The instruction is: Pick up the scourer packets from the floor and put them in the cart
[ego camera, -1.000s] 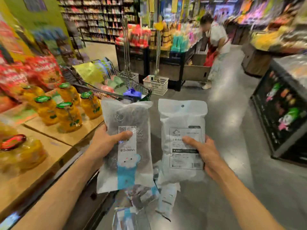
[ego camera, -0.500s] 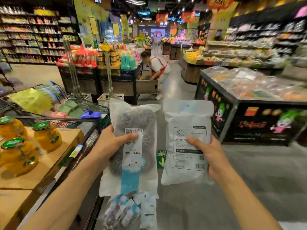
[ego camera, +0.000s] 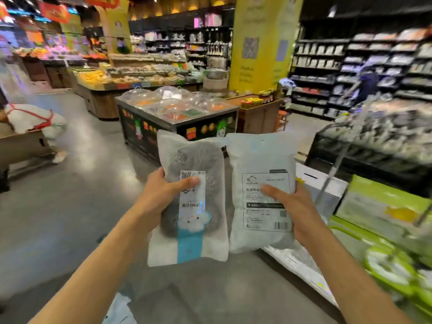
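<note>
While hands grip both packets (ego camera: 190, 206), printed labels stay illegible.

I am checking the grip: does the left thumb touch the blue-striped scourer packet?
Touching. The head view shows the left hand thumb pressed on the blue-striped scourer packet label.

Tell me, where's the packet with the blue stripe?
In the head view, the blue-striped packet is left of centre, gripped by the left hand, right beside the white packet.
</note>
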{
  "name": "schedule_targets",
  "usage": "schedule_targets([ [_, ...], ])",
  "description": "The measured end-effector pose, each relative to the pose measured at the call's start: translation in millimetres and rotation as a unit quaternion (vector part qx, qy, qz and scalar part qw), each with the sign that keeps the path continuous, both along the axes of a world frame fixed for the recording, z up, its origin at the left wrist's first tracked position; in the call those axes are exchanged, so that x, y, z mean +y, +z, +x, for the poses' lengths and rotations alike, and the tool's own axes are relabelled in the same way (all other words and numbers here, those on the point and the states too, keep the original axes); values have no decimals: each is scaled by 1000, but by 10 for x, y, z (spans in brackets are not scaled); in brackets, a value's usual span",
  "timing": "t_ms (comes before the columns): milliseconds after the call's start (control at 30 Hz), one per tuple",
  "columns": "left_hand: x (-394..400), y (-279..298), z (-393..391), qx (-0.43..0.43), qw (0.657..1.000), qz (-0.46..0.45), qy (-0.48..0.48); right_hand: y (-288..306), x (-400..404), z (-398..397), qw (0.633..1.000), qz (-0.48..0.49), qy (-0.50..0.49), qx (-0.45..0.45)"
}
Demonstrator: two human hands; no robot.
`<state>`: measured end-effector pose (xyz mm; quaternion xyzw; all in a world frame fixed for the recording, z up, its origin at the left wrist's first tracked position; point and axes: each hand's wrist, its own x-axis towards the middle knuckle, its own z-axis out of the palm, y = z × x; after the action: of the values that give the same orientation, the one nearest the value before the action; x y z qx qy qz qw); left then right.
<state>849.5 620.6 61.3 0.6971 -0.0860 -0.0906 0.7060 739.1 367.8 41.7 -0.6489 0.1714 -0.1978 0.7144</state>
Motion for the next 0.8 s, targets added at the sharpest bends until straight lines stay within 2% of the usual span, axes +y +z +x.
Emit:
schedule_targets([
  [267, -2150, -66, -445, 0, 988, 13, -152, -80, -1647, -1144, 985, 4, -169, -20],
  [400, -3376, -82, -857, 5, 969, 9, -248, -160, -2477, -1942, 964, 6, -264, -15],
  [600, -5075, -104, -1767, 6, 916, 19, -402, -194, -3373, -3354, 906, 3, -424, 9],
  [800, -6449, -172, -2956, 6, 835, 14, -550, -129, -3782, -4598, 818, -2, -575, 4],
])
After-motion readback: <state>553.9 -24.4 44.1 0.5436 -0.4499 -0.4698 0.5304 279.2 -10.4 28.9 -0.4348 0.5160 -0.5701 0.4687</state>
